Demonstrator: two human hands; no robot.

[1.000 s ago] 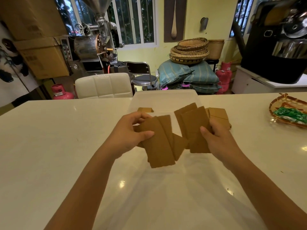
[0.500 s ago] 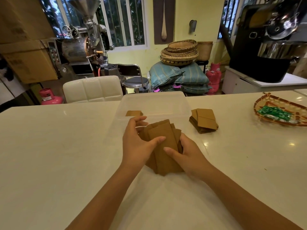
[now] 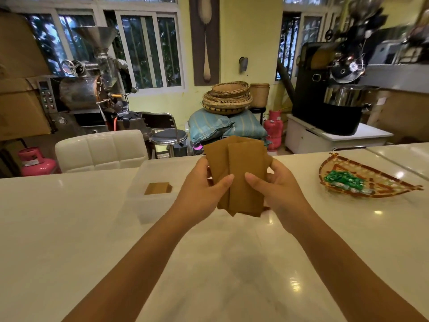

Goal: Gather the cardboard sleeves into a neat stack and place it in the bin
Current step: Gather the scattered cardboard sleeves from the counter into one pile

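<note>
The bundle of cardboard sleeves (image 3: pixel 239 175) stands nearly upright in the air above the white table (image 3: pixel 69 228), clasped between both hands and clear of the surface. The left hand (image 3: pixel 199 194) wraps the bundle's left edge, its thumb pressed flat across the front face near the middle, its fingers hidden behind the cardboard. The right hand (image 3: pixel 276 191) mirrors it on the right edge, thumb lying across the front and pointing toward the other thumb, the 2 thumb tips close but not touching. The sleeves are not yet squared: at least 2 front layers sit offset, one showing further left and slightly behind, and the lower corners poke out unevenly below the palms. The top of the bundle rises well above both hands. Both forearms reach forward from the bottom corners of the view and converge at the bundle, wrists roughly level. The translucent plastic bin (image 3: pixel 144 205) sits on the table just behind and to the left of the hands, partly hidden by the left hand, with a small stack of sleeves (image 3: pixel 157 188) already lying flat inside it near its left side. A woven tray (image 3: pixel 371 194) holding green wrapped items rests on the table well to the right.
</note>
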